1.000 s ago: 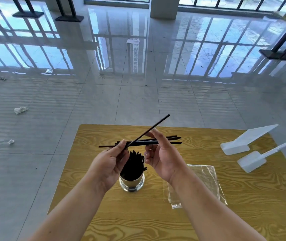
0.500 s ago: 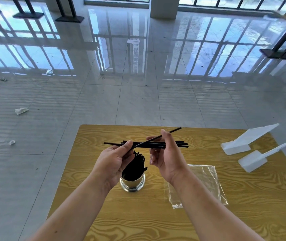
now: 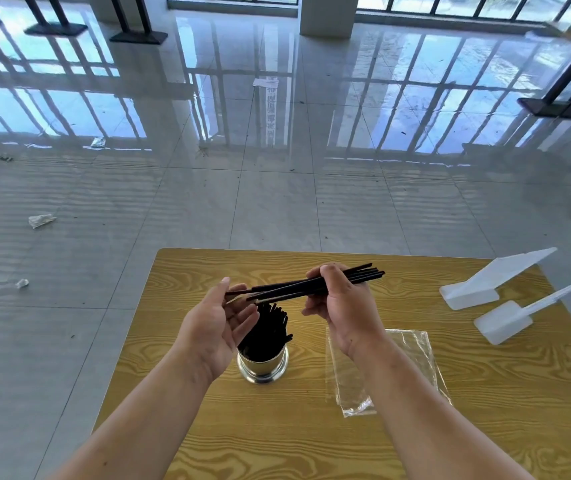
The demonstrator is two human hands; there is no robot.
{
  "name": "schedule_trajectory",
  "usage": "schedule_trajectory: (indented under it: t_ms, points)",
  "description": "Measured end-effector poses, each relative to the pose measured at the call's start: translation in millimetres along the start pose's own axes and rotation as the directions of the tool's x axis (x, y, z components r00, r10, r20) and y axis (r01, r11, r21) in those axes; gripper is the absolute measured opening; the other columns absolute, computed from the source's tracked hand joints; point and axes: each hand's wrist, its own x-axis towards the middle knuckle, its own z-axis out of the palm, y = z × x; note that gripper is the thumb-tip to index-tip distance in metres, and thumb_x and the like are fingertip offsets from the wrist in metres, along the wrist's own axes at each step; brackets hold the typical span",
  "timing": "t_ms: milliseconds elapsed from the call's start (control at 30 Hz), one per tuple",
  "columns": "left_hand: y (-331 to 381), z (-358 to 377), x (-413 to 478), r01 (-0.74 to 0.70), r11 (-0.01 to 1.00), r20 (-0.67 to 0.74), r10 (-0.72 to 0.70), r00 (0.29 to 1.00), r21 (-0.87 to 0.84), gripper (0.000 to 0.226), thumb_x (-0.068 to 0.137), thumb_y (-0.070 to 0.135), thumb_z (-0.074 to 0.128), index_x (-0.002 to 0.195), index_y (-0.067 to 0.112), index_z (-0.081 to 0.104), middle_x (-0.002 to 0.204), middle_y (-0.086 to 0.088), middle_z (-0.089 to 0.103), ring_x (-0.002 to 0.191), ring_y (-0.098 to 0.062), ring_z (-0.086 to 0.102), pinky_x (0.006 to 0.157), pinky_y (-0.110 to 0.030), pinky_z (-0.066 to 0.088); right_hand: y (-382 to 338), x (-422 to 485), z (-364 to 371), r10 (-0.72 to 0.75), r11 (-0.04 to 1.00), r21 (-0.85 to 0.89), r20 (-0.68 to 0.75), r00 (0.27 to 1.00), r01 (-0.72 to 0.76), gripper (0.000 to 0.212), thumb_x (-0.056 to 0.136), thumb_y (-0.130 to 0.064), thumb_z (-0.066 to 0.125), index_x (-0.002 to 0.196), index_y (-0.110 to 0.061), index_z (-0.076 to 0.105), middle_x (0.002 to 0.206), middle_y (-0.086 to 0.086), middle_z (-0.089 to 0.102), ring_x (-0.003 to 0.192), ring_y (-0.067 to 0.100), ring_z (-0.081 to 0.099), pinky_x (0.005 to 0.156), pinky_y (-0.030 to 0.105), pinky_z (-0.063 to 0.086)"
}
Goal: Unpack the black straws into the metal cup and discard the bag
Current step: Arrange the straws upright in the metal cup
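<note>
Straws (image 3: 266, 327) fill the metal cup (image 3: 262, 367) left of the counter's (image 3: 485, 427) middle. Your right hand (image 3: 343, 306) pinches a loose bundle (image 3: 291, 289) above it, left hand (image 3: 214, 327) open at its tips. The clear bag (image 3: 412, 355) lies flat just right of the cup.

shiny metal cup (image 3: 262, 365), wood-grain table (image 3: 485, 427)

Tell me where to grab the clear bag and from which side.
Pinch the crumpled near end of the clear bag, coming down from above on the side nearest you. The bag lies flat on the table, so its middle offers little to pinch; that puckered end seems to lift slightly. The right hand holds black straws, so the left hand looks freer.
</note>
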Motion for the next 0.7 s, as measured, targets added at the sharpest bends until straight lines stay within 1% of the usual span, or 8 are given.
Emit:
schedule_trajectory:
  t_ms: [100, 167, 233, 300, 367, 433, 600, 700]
  points:
    - [-3.8, -3.3, 4.9, -0.032, 0.994, -0.094, 0.042, 0.995, 0.109, 0.034, 0.106, 0.037, 0.057, 0.113, 0.008, 0.073, 0.102, -0.013, 0.079, 0.093, -0.027, 0.075, 0.070, -0.039, 0.062, -0.6, 0.3, -1.3, 0.000, 1.000, -0.018, -0.009, 1.000, 0.000, 0.035, 0.103, -0.010, 0.055, 0.076, -0.015, 0.077, 0.068, 0.006, 0.073, 0.052, 0.021, 0.065, 0.050, 0.035, 0.060]
    - [-7.6, -1.0, 4.8, -0.037, 0.991, -0.069, 0.046, 0.997, 0.125, 0.037, 0.108, 0.038, 0.051, 0.116, 0.008, 0.072, 0.110, -0.015, 0.079, 0.101, -0.029, 0.077, 0.077, -0.041, 0.060, 1.2, -1.6, 2.1, -0.002, 0.999, -0.045, -0.009, 1.000, 0.002, 0.031, 0.102, -0.010, 0.055, 0.080, -0.011, 0.076, 0.067, 0.007, 0.073, 0.051, 0.022, 0.066, 0.049, 0.035, 0.060]
    - [-10.3, 4.1, 2.7, -0.044, 0.993, -0.034, 0.048, 0.998, 0.110, 0.037, 0.110, 0.036, 0.047, 0.119, 0.009, 0.069, 0.108, -0.015, 0.080, 0.097, -0.028, 0.079, 0.080, -0.043, 0.060, 4.9, -4.8, 8.4, 0.007, 1.000, -0.027, -0.008, 1.000, -0.007, 0.028, 0.102, -0.010, 0.057, 0.082, -0.009, 0.076, 0.066, 0.008, 0.072, 0.052, 0.021, 0.067, 0.050, 0.035, 0.061]
    - [-11.3, 7.5, 1.9, -0.053, 0.994, -0.023, 0.056, 0.998, 0.095, 0.033, 0.111, 0.032, 0.046, 0.121, 0.009, 0.068, 0.108, -0.014, 0.080, 0.095, -0.027, 0.079, 0.081, -0.044, 0.060, 7.8, -7.2, 13.5, 0.030, 0.998, 0.058, -0.025, 0.999, -0.028, 0.024, 0.103, -0.012, 0.060, 0.086, -0.007, 0.076, 0.067, 0.007, 0.072, 0.052, 0.019, 0.067, 0.051, 0.035, 0.062]
    - [-11.7, 7.3, 2.5, -0.045, 0.992, -0.016, 0.047, 0.999, 0.114, 0.031, 0.110, 0.027, 0.047, 0.121, 0.009, 0.069, 0.110, -0.014, 0.080, 0.096, -0.027, 0.079, 0.081, -0.044, 0.060, 8.0, -7.2, 14.2, 0.044, 0.988, 0.148, -0.065, 0.997, -0.034, 0.023, 0.103, -0.014, 0.064, 0.086, -0.006, 0.077, 0.067, 0.007, 0.072, 0.052, 0.018, 0.067, 0.052, 0.034, 0.061]
    - [-14.0, 5.9, 1.9, -0.031, 0.989, 0.003, 0.031, 1.000, 0.146, 0.031, 0.110, 0.026, 0.047, 0.122, 0.009, 0.070, 0.111, -0.012, 0.080, 0.097, -0.026, 0.078, 0.082, -0.043, 0.059, 8.0, -7.0, 12.9, 0.036, 0.985, 0.169, -0.073, 0.997, -0.023, 0.022, 0.103, -0.017, 0.068, 0.086, -0.007, 0.077, 0.070, 0.008, 0.073, 0.053, 0.018, 0.067, 0.053, 0.035, 0.062]
    - [-21.9, 3.9, 0.8, -0.047, 0.952, 0.055, 0.032, 0.998, 0.303, 0.038, 0.110, 0.037, 0.046, 0.119, 0.013, 0.074, 0.116, -0.009, 0.079, 0.110, -0.026, 0.074, 0.088, -0.044, 0.057, 13.0, -11.6, 20.6, -0.024, 0.995, -0.096, 0.047, 0.999, 0.028, 0.025, 0.107, -0.019, 0.063, 0.090, -0.004, 0.076, 0.079, 0.013, 0.081, 0.064, 0.025, 0.078, 0.056, 0.033, 0.064]
    - [-18.8, -6.5, 7.0, -0.109, 0.854, -0.082, 0.174, 0.981, 0.508, 0.028, 0.106, 0.037, 0.054, 0.114, 0.017, 0.071, 0.112, -0.004, 0.074, 0.103, -0.022, 0.068, 0.087, -0.040, 0.055, 14.3, -9.2, 19.1, -0.083, 0.957, -0.276, 0.053, 0.995, 0.094, 0.025, 0.105, -0.018, 0.063, 0.088, -0.006, 0.077, 0.079, 0.015, 0.081, 0.067, 0.031, 0.080, 0.057, 0.037, 0.067]
